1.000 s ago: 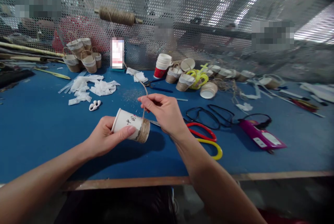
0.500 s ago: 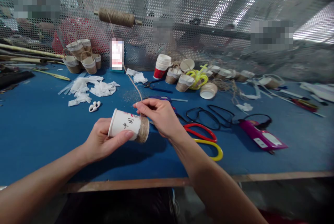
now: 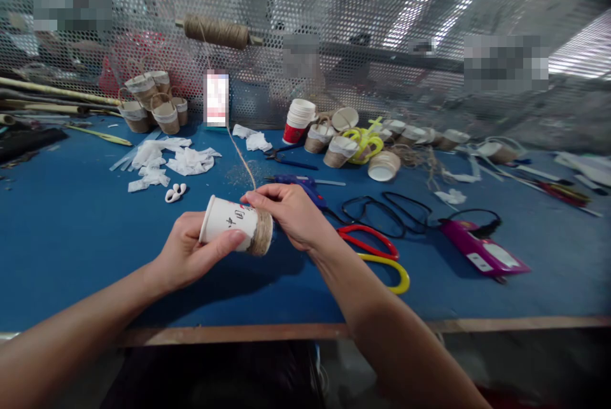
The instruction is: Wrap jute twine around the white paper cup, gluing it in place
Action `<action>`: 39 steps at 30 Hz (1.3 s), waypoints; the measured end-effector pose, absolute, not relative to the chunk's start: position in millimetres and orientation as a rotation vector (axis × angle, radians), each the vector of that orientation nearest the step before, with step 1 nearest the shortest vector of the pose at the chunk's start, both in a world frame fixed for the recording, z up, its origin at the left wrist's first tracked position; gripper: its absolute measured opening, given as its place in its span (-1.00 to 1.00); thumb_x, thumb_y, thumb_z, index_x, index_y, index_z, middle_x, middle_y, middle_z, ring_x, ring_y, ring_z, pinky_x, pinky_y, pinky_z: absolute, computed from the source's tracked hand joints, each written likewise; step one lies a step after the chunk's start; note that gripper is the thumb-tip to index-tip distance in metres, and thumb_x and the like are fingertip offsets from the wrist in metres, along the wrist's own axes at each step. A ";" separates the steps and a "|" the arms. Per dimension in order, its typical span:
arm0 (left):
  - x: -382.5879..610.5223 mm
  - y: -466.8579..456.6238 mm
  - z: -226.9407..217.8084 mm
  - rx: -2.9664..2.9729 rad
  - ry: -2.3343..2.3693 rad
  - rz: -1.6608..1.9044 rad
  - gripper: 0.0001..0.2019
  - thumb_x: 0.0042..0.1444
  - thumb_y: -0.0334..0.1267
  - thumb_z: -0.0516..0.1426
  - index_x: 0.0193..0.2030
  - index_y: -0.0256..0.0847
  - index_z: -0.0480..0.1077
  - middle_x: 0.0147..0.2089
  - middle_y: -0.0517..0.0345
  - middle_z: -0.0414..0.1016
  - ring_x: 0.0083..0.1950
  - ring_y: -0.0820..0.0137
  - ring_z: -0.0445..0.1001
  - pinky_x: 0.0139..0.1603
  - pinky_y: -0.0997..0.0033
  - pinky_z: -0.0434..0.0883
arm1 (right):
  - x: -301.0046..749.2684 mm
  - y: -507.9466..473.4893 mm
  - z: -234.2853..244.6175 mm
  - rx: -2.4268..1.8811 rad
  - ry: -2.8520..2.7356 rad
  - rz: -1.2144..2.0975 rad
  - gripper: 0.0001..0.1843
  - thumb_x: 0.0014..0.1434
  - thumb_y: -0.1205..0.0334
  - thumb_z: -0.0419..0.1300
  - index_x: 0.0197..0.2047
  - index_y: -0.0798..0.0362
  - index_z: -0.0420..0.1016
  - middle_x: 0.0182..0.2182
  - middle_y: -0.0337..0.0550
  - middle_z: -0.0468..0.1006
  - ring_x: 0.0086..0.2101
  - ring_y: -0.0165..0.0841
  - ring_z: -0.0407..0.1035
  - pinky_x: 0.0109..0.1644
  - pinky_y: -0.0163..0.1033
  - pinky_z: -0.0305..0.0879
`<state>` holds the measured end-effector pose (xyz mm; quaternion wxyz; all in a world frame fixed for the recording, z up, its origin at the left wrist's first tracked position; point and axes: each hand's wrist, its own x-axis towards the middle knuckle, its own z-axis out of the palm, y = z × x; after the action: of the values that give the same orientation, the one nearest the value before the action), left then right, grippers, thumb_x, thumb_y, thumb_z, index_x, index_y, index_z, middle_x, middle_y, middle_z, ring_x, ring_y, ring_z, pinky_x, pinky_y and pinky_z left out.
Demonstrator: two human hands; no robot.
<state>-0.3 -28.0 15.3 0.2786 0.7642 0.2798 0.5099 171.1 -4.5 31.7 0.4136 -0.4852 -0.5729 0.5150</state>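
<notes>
A white paper cup (image 3: 228, 226) with dark printed characters lies on its side in my left hand (image 3: 193, 247), its open rim to the left. Brown twine (image 3: 261, 234) is wound in a band around the base end. My right hand (image 3: 289, 212) pinches the loose twine (image 3: 245, 166) at the cup's upper side. That strand runs up, past the phone-like bright screen (image 3: 216, 98), toward a twine spool (image 3: 217, 32) on a rod at the mesh. Behind my right hand lies a blue glue gun (image 3: 300, 185), partly hidden.
Scissors with red and yellow handles (image 3: 392, 259) lie right of my right forearm, near a black cord and a purple power strip (image 3: 482, 249). White scraps (image 3: 193, 159), white earbuds (image 3: 175, 193), pliers (image 3: 291, 159), stacked cups (image 3: 300, 119) and twine-wrapped baskets (image 3: 165, 116) stand or lie farther back.
My right thumb and fingers have shifted slightly along the twine, closer to the cup. The cup has turned a little, so its characters sit higher. The view has moved slightly.
</notes>
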 end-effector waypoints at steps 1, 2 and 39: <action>-0.4 -27.8 14.2 2.010 0.778 1.350 -0.77 -0.01 -0.34 0.14 -0.65 -0.27 0.37 -0.69 0.25 0.32 -0.66 0.55 0.21 -0.67 0.59 0.23 | 171.0 -4.0 31.6 -1.229 -1.448 1.299 -0.73 -0.07 0.04 0.24 -0.46 0.11 0.50 -0.55 -0.23 0.46 -0.53 -0.47 0.28 -0.43 -0.31 0.21; -0.3 -27.3 13.1 1.952 0.806 1.331 -0.78 -0.02 -0.33 0.15 -0.65 -0.27 0.38 -0.69 0.23 0.34 -0.65 0.55 0.22 -0.67 0.59 0.23 | 171.2 -3.2 31.5 -1.240 -1.464 1.298 -0.73 -0.05 0.04 0.22 -0.45 0.12 0.50 -0.55 -0.23 0.46 -0.54 -0.48 0.27 -0.43 -0.31 0.21; 5.9 -12.0 11.1 1.577 1.049 1.343 -0.77 0.05 -0.18 0.11 -0.38 -0.31 0.50 -0.45 0.13 0.53 -0.45 0.43 0.42 -0.45 0.52 0.38 | 172.3 -12.5 43.4 -1.246 -1.766 1.022 -0.76 0.02 0.08 0.17 -0.44 0.09 0.29 -0.53 -0.29 0.33 -0.49 -0.49 0.19 -0.39 -0.32 0.14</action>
<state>5.9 -12.0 11.1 0.3983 0.6231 0.4143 0.5306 172.3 -12.5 43.4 0.3667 -0.4847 -0.6873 0.3977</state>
